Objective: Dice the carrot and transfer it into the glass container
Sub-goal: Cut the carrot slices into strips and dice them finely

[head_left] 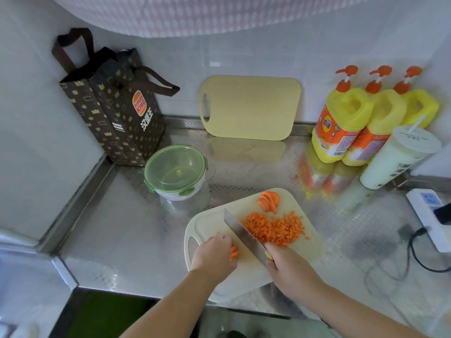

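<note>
Where glass container (176, 191) stands, steel counter (109, 228) gleams.

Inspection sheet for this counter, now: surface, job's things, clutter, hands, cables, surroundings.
Surface: steel counter, cutting board at its front edge.
Job's things: diced carrot heaped on board; fanned slices at far edge; glass container left of board, green lid on.
Clutter: paper bag, spare board leaning on wall, three detergent bottles, lidded cup.
Grips: left hand holds carrot stack; right hand grips knife, blade between stack and heap.
Cables: power strip, black cable at right.
Surroundings: white tiled wall.
</note>
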The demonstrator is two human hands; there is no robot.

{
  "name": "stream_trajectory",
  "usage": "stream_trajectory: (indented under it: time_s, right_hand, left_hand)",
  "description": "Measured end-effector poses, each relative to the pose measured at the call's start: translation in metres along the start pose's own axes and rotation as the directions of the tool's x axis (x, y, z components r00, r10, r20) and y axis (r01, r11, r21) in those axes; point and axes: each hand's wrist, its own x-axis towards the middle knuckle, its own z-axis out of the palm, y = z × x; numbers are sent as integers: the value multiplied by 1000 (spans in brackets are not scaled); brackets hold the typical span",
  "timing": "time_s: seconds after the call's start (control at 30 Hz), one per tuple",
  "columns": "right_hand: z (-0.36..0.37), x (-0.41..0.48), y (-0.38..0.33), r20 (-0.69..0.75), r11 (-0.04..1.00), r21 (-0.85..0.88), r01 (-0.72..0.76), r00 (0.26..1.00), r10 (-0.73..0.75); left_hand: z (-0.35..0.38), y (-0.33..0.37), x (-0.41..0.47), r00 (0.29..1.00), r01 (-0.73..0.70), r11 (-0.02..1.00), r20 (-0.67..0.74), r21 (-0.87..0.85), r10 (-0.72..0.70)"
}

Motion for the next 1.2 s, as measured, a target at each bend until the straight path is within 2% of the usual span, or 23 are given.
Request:
stream_trajectory:
  time_s: [0.3, 0.6, 0.8, 1.2]
  right_hand:
    - [13, -9, -2, -3, 1000, -14, 9, 1000, -9]
    - [7, -6, -3, 2, 1000, -9, 4, 1000, -4]
    - [4, -3, -4, -4, 1000, -5, -8, 1000, 8]
    - [0, -4, -10, 18, 999, 0, -43, 999, 43]
  left_hand:
    - [12, -4, 1, 995, 97, 963, -7, -251, -102]
    - [18, 6, 13, 986, 97, 947, -100, -306, -133]
    - [20, 14, 16, 975, 125, 905, -121, -406, -188]
    - [21, 9, 13, 980, 79, 897, -132, -434, -150]
